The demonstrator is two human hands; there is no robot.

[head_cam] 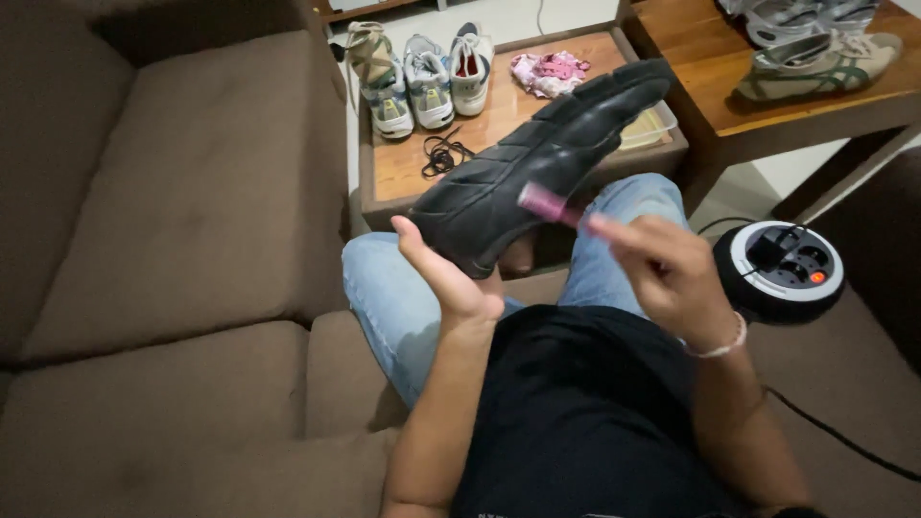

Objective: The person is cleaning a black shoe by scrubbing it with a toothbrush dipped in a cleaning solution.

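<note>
Sofa (163, 221): brown, cushioned, fills the left half of the view; the person sits on it, knees in blue jeans (403, 288) pointing toward the counter.
Counter (403, 168): low, wooden, just beyond the knees, carrying shoes and small items.
Second counter (715, 82): wooden, upper right, with a pale sneaker (815, 62) with green stripes lying on it.
Black shoe (537, 158): held up in the air above the lap, sole toward the camera, toe pointing up and to the right, heel down at the left hand.
Cable reel (779, 270): round, black and white, with sockets and an orange switch; sits on the sofa right of the lap, a black cord trailing away.
Row of sneakers (422, 82): three light-coloured ones, upright at the far end of the near counter.
Left hand (451, 278): fingers wrapped around the heel end of the black shoe, thumb up on the near side, supporting it from below.
Right hand (662, 264): blurred; fingers closed on a small pink stick-shaped item (549, 203) whose tip touches the sole. A pale bracelet sits on the wrist.
Pink cloth (549, 72): crumpled, on the near counter beside the sneakers.
Black laces (443, 153): loose tangle on the near counter.
</note>
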